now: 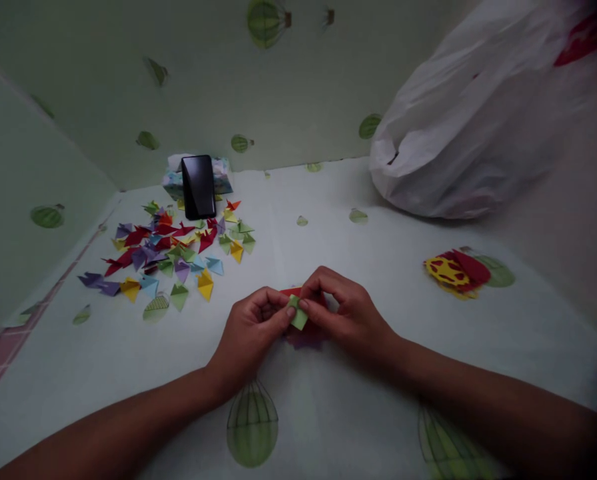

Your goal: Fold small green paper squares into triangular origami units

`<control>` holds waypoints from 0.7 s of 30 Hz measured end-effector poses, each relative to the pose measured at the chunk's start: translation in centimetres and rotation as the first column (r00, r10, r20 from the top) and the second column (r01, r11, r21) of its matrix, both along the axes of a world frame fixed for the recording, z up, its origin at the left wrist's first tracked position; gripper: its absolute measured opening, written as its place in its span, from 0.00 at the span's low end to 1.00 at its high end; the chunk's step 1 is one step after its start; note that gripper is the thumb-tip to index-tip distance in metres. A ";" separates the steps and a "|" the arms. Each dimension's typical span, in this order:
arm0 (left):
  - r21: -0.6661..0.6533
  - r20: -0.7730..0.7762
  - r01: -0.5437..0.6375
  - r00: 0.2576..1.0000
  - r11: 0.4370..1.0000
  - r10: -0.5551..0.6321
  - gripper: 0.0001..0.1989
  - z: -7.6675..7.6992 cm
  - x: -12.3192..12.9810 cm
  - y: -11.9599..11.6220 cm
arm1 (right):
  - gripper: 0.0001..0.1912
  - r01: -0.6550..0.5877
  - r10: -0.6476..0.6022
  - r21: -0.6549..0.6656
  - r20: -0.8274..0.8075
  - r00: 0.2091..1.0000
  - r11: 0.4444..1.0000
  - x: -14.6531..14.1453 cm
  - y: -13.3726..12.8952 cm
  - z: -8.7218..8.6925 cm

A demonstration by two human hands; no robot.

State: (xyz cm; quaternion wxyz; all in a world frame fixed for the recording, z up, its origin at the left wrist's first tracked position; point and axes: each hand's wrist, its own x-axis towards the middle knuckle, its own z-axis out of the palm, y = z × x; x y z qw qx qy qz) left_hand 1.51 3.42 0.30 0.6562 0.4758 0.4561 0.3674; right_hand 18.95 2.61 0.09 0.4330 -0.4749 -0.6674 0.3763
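Observation:
Between my two hands, near the middle of the head view, is a small folded piece of light green paper. My left hand pinches its left edge between thumb and fingers. On the other side my right hand grips its upper right part the same way. Beneath the hands lies a red paper piece, mostly covered by them, with a purple edge showing below it. To the left, a spread of small folded paper birds in green, red, yellow, blue and purple rests on the white surface.
A black phone leans upright on a tissue box behind the paper birds. At the back right slumps a large white plastic bag. Yellow and red cut-out paper pieces lie to the right. Walls stand behind and at the left.

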 end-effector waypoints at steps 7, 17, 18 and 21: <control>0.117 -0.028 -0.063 0.997 0.991 0.066 0.06 0.1 -0.1 0.0 | 0.04 -0.062 0.061 0.064 0.008 0.998 0.996 0.2 0.2 0.0; 0.287 -0.047 -0.051 0.997 0.957 0.068 0.03 -0.1 -0.4 -0.2 | 0.06 -0.082 0.084 0.174 -0.005 0.996 0.981 0.3 0.2 0.1; 0.289 -0.049 -0.054 0.996 0.956 0.071 0.03 -0.1 -0.4 -0.2 | 0.05 -0.083 0.086 0.173 -0.009 0.996 0.981 0.3 0.2 0.1; 0.274 -0.045 -0.049 0.997 0.960 0.064 0.03 -0.1 -0.4 -0.2 | 0.04 -0.092 0.097 0.175 -0.019 0.995 0.980 0.4 0.2 0.1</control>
